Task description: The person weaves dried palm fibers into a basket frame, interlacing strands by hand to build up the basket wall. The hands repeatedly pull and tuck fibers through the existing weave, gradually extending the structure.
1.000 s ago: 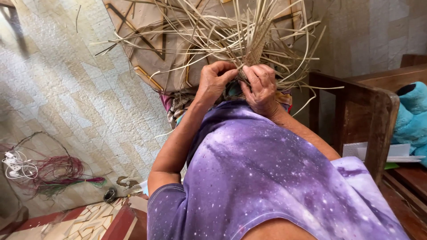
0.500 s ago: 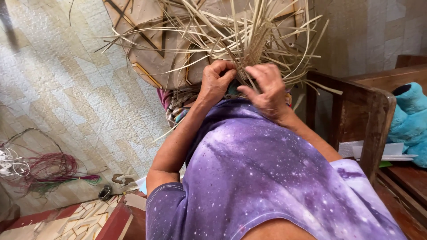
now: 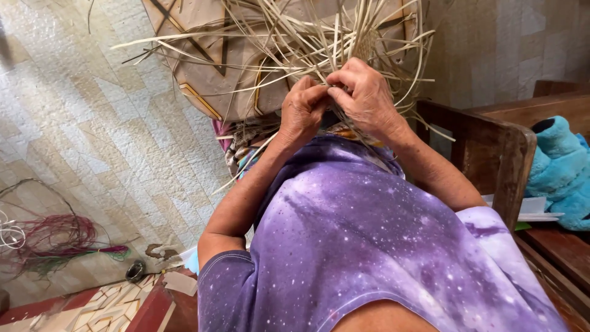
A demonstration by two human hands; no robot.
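Up at the top of the head view, both hands meet over a bundle of pale reed strips (image 3: pixel 295 43) that fan out loose in every direction, in front of a woven, patterned panel (image 3: pixel 209 74). The left hand (image 3: pixel 302 109) is curled, fingers pressed together around strips at the base of the bundle; the right hand (image 3: pixel 364 93) bends over it, thumb and fingers pinching a strip or two just beside the left fingertips, so the two hands touch. Below them a purple speckled shirt (image 3: pixel 369 246) fills the lower frame. A wooden armrest (image 3: pixel 491 147) stands to the right with a blue plush toy (image 3: pixel 559 172) beyond it; pink and green strands (image 3: pixel 55 243) lie well apart on the tiled floor (image 3: pixel 92 141). As a judgement, the free ends look springy: a slack pinch could let a strip slip out and loosen the weave, and a sharp bend could crack one. Against the frame half a second ago, the right hand has closed in toward the left and the fingers have drawn tighter; the view has tipped slightly.
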